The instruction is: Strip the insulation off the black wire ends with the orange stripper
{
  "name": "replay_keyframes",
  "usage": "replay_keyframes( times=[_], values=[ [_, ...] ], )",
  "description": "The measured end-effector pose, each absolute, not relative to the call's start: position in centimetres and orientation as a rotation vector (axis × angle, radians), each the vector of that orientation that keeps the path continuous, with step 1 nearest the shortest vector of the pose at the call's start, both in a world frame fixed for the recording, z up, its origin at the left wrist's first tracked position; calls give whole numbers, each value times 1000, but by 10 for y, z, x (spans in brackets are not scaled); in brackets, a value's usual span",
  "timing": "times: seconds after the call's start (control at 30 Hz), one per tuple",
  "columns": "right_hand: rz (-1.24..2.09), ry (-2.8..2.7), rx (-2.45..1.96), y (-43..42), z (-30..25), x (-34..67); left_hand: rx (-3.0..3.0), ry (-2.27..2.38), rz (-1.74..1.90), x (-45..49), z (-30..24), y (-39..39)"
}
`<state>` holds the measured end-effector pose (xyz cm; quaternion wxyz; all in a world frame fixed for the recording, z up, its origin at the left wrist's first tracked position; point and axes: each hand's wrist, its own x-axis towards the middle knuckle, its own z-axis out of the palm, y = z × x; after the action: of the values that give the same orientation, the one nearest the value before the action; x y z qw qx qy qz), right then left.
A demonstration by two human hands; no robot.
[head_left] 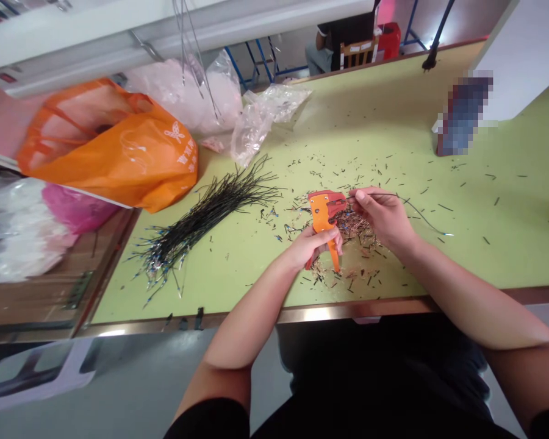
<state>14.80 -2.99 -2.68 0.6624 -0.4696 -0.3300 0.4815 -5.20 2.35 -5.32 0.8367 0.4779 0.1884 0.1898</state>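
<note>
My left hand (pixel 315 245) is wrapped round the handles of an orange and red wire stripper (pixel 321 214), its jaws pointing right. Between thumb and fingers, my right hand (pixel 385 214) pinches a thin black wire (pixel 418 211). One end of that wire is at the stripper's jaws; the other trails off to the right and ends in a blue and silver tip. Whether the jaws grip the wire I cannot tell. Beneath both hands lie copper strands and black insulation scraps (pixel 359 228). Left of them rests a large bundle of black wires (pixel 205 213) with blue tips.
An orange bag (pixel 150 152) and clear plastic bags (pixel 265 119) sit at the back left of the green table (pixel 238 262). A blurred-out upright object (pixel 463 116) leans against a white panel (pixel 521 55) at right. Beyond the table a person (pixel 348 36) sits by a chair.
</note>
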Motion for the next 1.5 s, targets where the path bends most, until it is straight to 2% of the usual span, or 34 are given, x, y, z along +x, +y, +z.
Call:
replay_keyframes(
  times=[0.2, 0.67, 1.5],
  values=[
    [1316, -619, -955, -28, -31, 150, 979, 405, 403, -52, -57, 27],
    [1028, -770, -1088, -28, -30, 154, 941, 393, 388, -52, -55, 27],
    [1225, -655, -1005, -31, -35, 140, 1088, 541, 473, -45, -49, 19]
  ],
)
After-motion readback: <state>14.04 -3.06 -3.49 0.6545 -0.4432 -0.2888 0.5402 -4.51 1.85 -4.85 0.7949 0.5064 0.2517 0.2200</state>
